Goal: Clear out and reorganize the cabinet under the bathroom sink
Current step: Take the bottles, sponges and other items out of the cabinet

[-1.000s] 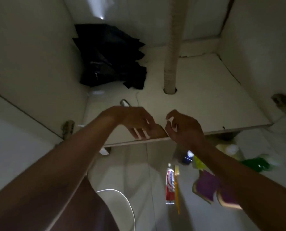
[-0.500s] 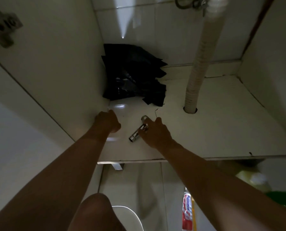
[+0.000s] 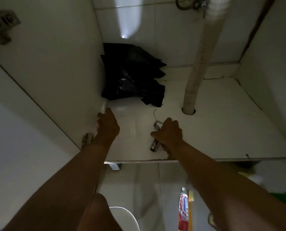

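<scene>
The cabinet fills the upper part of the view, open at 12 o'clock ahead of the person, and looks mostly cleared. On its white floor only a crumpled black bag sits in the back corner at 11 o'clock, beside the drain hose, which drops through a hole at 1 o'clock.

Near the front edge, at 6 o'clock, the right hand has its fingers curled around a metal tube that lies on the floor. The left hand, at 8 o'clock against the side wall, shows only its back. Its fingers are tucked under, and I cannot tell whether they hold anything.

Outside, on the tiles at 5 o'clock, lie a toothpaste tube, a yellow toothbrush and something green and blurred.

By my judgement the emptying is nearly done. The tube and bag are left to take out, and the sorting and putting back have not begun.
</scene>
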`<action>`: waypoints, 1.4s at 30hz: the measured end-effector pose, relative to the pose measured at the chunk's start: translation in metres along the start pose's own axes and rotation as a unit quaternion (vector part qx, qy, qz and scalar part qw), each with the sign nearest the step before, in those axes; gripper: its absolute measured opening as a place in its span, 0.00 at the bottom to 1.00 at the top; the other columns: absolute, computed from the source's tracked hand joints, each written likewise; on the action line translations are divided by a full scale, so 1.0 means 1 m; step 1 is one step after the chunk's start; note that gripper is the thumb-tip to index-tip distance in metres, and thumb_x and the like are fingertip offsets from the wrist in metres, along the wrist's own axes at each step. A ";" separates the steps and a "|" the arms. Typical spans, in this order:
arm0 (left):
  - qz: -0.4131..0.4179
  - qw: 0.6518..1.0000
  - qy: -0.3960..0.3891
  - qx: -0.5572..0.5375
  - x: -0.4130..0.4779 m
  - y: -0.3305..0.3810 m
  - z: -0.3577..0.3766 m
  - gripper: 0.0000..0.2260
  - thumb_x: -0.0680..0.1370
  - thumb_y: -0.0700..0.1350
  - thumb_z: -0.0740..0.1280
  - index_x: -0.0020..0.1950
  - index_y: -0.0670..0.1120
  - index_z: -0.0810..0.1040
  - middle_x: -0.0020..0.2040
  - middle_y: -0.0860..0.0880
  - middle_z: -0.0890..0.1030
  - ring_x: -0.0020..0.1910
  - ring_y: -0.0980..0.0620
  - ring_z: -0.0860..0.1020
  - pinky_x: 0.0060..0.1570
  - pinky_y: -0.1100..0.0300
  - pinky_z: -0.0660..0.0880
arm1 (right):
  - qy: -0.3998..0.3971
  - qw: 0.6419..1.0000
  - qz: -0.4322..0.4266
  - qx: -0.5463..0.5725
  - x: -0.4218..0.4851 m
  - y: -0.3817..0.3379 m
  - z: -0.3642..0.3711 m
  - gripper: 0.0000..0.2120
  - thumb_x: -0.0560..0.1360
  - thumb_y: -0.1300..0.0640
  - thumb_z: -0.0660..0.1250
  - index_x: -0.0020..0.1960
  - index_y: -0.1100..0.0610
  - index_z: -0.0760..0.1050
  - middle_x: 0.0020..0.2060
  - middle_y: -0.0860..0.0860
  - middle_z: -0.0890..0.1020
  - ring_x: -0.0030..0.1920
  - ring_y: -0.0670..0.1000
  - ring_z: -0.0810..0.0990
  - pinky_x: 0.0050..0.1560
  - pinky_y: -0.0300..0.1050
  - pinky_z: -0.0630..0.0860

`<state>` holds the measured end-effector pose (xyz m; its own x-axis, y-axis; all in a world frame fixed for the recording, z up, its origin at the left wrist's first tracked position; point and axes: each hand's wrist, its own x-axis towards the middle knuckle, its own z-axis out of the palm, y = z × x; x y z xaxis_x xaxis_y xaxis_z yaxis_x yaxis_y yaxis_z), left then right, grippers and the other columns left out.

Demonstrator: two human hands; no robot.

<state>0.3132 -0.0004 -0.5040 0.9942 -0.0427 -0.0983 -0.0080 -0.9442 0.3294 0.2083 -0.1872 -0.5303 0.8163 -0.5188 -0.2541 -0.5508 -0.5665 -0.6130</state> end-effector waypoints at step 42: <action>0.064 0.845 -0.530 0.033 -0.330 0.120 0.240 0.05 0.77 0.34 0.66 0.51 0.41 0.77 0.50 0.37 0.81 0.50 0.41 0.83 0.46 0.50 0.83 | 0.010 0.986 0.148 -0.081 -0.267 0.440 -0.019 0.11 0.79 0.45 0.59 0.54 0.50 0.76 0.52 0.51 0.82 0.54 0.55 0.81 0.50 0.47 0.75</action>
<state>-0.0419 -0.1780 -0.6572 0.3312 -0.3808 -0.8633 -0.1487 -0.9246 0.3508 -0.2556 -0.3099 -0.7173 0.6129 -0.6883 -0.3882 -0.7863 -0.4825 -0.3858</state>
